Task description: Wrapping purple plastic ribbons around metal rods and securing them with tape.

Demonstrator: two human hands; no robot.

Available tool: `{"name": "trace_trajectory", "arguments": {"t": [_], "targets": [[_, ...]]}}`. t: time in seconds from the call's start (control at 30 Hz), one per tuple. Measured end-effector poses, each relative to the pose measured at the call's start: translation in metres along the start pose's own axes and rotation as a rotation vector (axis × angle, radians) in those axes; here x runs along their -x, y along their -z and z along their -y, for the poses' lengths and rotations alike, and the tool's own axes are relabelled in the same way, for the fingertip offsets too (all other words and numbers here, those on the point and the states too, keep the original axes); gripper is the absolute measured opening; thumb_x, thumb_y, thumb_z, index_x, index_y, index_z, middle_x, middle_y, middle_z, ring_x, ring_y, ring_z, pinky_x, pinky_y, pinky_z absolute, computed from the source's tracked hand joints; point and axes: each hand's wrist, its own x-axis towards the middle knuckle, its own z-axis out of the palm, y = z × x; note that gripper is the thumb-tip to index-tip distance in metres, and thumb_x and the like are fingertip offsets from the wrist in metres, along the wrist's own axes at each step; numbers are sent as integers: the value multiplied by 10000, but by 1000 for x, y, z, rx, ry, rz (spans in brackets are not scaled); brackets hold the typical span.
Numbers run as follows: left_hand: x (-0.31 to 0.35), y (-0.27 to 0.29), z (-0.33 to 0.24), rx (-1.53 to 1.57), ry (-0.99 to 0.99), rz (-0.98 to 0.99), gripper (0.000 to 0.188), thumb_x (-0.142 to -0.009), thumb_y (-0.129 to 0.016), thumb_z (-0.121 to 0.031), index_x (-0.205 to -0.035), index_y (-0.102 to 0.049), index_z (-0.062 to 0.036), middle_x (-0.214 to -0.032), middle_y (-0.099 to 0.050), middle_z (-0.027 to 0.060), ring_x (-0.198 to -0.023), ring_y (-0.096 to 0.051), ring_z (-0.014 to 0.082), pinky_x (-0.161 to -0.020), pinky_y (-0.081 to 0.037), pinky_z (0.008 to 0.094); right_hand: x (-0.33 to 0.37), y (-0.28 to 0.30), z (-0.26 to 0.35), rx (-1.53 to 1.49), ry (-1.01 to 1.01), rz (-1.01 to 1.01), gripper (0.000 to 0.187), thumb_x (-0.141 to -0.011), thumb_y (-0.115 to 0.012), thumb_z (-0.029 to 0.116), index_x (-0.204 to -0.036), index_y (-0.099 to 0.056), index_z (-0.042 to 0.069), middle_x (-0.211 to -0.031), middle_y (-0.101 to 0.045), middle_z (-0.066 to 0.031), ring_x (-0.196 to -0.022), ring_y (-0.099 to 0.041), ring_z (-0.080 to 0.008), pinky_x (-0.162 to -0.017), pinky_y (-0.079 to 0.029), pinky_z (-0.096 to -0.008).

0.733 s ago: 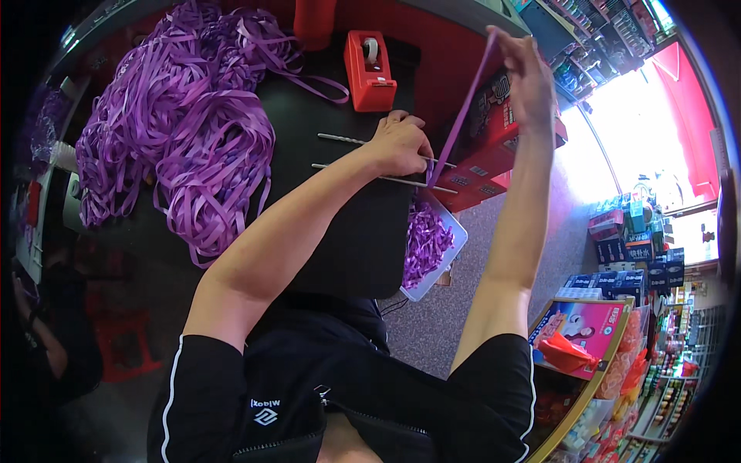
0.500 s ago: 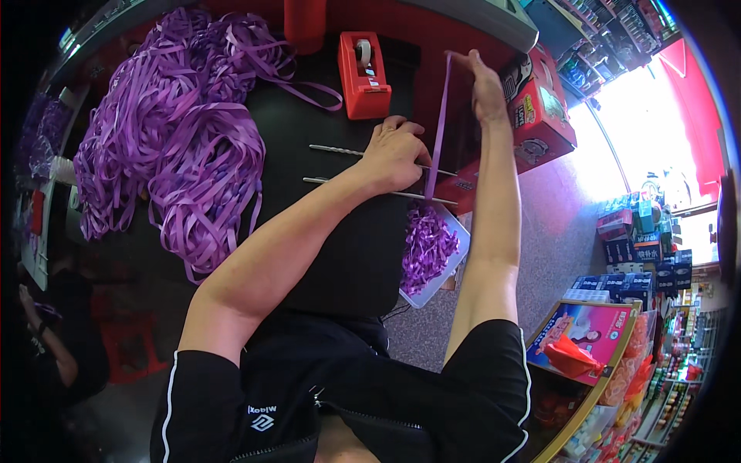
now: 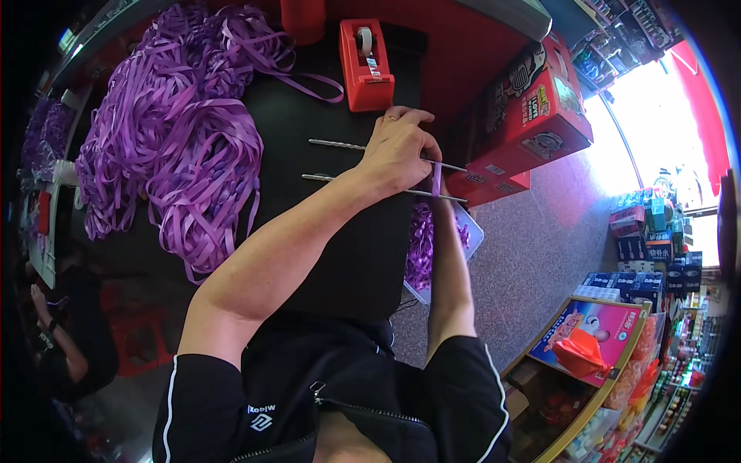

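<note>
Two thin metal rods (image 3: pixel 330 178) lie side by side across the black tabletop and stick out past its right edge. A short stretch of purple ribbon (image 3: pixel 437 180) spans them near their right ends. My left hand (image 3: pixel 397 150) lies over the upper rod, its fingers bent and closed on the ribbon at that rod. Below the rod ends, my right hand (image 3: pixel 443 207) is in shadow under the ribbon, with its fingers hidden. Under my right forearm, a whitish tray (image 3: pixel 472 235) holds a heap of short purple ribbon pieces (image 3: pixel 421 247).
A large pile of purple ribbon (image 3: pixel 177 123) covers the table's left side. Beyond my left hand stands a red tape dispenser (image 3: pixel 367 77). Red printed boxes (image 3: pixel 532 108) stand at the right. Another person's arm (image 3: pixel 65 339) shows at the far left.
My right hand has come down from beside the red box, where it held the ribbon stretched upward, to below the rods. The ribbon now spans the rods. My left hand stays near the upper rod.
</note>
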Motion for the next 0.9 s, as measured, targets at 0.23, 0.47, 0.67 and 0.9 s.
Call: {"name": "trace_trajectory", "arguments": {"t": [0.23,0.47,0.67,0.9], "targets": [[-2,-5,-1,-87,-27,45,174,-638,-683,-128,-784,-764,-178,-1293,-545,78,-1256,-395,307,-1067,-301,415,183,-13,-24,240,105,-226,454,-1020,-397,333,-1051,-656,-38,-1036,-574,-71,-1020,-518,-188,-948,-359,-312],[-2,-2,7,-115,-22,83,208,-645,-679,-152,-826,-769,-203,-1309,-548,56,-1276,-390,292,-1075,-293,421,251,-43,28,-7,212,-333,444,-1011,-425,308,-929,-706,-26,-1000,-521,-33,-1011,-477,-157,-936,-343,-294],[-4,-4,1,-107,-13,109,224,-651,-667,-144,-844,-771,-189,-1314,-546,59,-1286,-378,282,-1092,-276,410,260,-48,33,-90,224,-353,449,-1031,-380,316,-901,-689,18,-1005,-519,-57,-1009,-481,-177,-941,-350,-334],[-2,-2,4,-99,-2,107,236,-646,-670,-147,-857,-772,-179,-1313,-550,65,-1274,-394,291,-1085,-289,401,264,-55,57,-122,396,-337,206,-939,-557,202,-902,-684,43,-1038,-524,-56,-1005,-499,-172,-932,-372,-320]]}}
